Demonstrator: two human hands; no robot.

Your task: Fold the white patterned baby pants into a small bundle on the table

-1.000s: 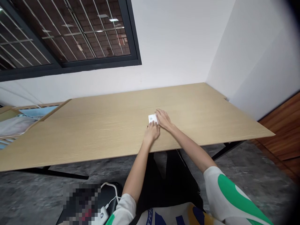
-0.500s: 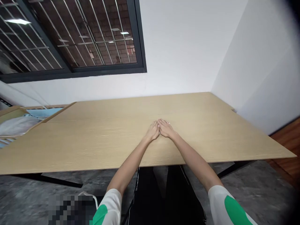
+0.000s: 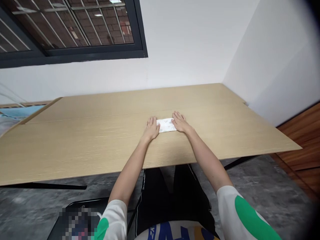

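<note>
A flat white rectangle with faint grey print (image 3: 166, 125), perhaps cloth or a soft packet, lies on the light wood-look table (image 3: 100, 143). At its left end my left hand (image 3: 151, 128) rests palm down, fingers stretched forward and the thumb on the edge. Over its right end lies my right hand (image 3: 180, 122), also flat, with fingers spread and the thumb touching the white piece. Both hands press lightly or simply rest there; neither grips it. Small parts of its two ends are hidden under the hands.
The table's front edge runs just above my lap. Behind it stand a white wall (image 3: 187, 43) and a barred window (image 3: 82, 26). To the left is a bed-like frame with blue bedding (image 3: 22, 110). A black chair (image 3: 58, 221) is low left, and a wooden cabinet (image 3: 305, 140) right.
My hands, earlier side by side with fingertips meeting, have moved apart to left and right. The white rectangle now shows between them. The camera view has shifted a little.
</note>
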